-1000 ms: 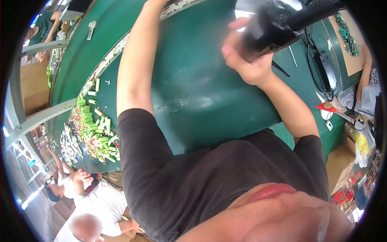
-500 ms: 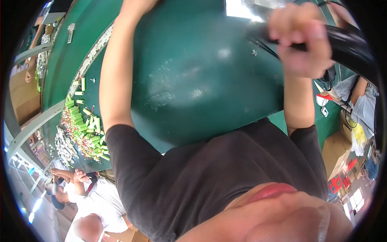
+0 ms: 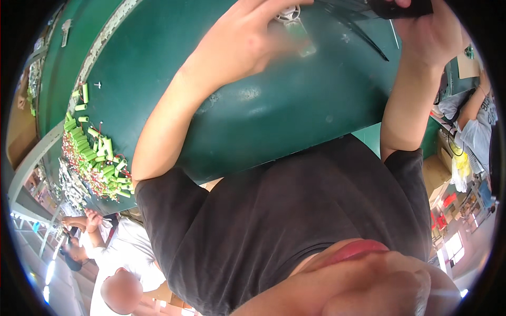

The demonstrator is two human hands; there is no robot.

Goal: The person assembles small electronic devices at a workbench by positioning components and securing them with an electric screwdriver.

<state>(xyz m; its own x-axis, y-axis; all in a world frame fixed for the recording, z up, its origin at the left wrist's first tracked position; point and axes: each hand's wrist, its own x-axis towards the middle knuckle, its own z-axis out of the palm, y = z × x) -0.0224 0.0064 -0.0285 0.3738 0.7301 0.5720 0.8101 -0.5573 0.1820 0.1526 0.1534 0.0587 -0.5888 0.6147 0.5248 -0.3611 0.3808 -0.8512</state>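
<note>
My left hand (image 3: pixel 245 45) reaches in over the green table, its thumb and fingers around a pale plastic piece (image 3: pixel 303 39) with a round, spoked head and a flat, see-through handle. The thumb is smeared by motion, and the far fingertips run out of the picture at the top. At the upper right my right hand (image 3: pixel 435 39) is closed round a black handle-like thing (image 3: pixel 406 7), mostly cut off by the upper edge, so I cannot tell its kind. A thin dark strip (image 3: pixel 366 39) slants over the table between the two hands.
A heap of green cylinders with red and white wires (image 3: pixel 97 155) lies at the table's left, beside a pile of small silvery parts (image 3: pixel 71 181). A small pale part (image 3: pixel 345 38) rests near the right hand. People in white sit lower left; another person is at far right.
My left hand has come from the upper edge rightward and nearer, with the pale plastic piece now at its fingers. The right hand has shifted up and right with the black thing.
</note>
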